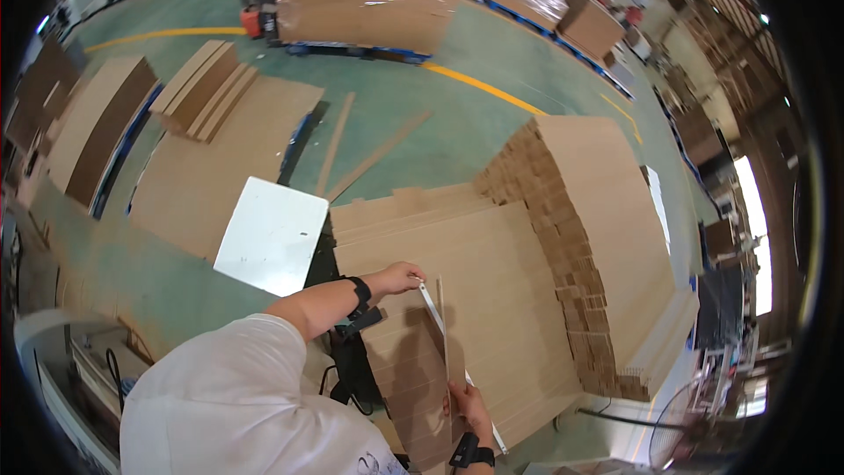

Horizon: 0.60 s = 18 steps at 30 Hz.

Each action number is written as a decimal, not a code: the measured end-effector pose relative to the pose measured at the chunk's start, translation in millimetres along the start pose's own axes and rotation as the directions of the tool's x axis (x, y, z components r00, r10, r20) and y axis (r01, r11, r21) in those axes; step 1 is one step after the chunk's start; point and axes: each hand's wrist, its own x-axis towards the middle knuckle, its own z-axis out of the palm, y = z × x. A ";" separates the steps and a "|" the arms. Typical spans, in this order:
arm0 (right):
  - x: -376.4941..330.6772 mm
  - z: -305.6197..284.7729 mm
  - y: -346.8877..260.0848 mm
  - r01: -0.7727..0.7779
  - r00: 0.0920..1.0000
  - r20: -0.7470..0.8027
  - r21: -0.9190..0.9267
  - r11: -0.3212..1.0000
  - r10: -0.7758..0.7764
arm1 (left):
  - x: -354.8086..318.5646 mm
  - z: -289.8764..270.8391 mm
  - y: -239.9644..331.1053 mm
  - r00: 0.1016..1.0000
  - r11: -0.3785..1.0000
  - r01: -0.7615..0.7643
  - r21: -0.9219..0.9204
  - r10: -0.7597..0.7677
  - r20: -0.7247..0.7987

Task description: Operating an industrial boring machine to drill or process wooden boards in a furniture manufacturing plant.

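Left hand closed on white strap, right hand gripping upright cardboard sheet

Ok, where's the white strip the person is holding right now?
In the head view, the thin white strip lies low and right of centre on the flat cardboard sheets, held between the left hand and right hand, beside the tall cardboard stack.

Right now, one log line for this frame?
left hand: holds far end of white strip | right hand: holds near end | under: cardboard sheets | left: white panel
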 end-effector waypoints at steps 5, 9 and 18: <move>-5.7 12.4 -2.7 -0.060 0.997 0.061 0.085 0.995 0.055 | -13.2 1.4 9.1 0.998 0.997 0.056 0.048 -0.055 -0.019; 5.9 11.7 12.7 -0.050 0.998 0.053 0.123 0.991 0.044 | -13.3 2.8 1.6 0.994 0.990 -0.069 0.122 0.079 -0.078; 32.4 2.1 31.9 0.167 0.909 -0.252 -0.510 0.844 -0.332 | -12.5 0.6 13.0 0.994 0.997 0.077 0.023 -0.076 -0.073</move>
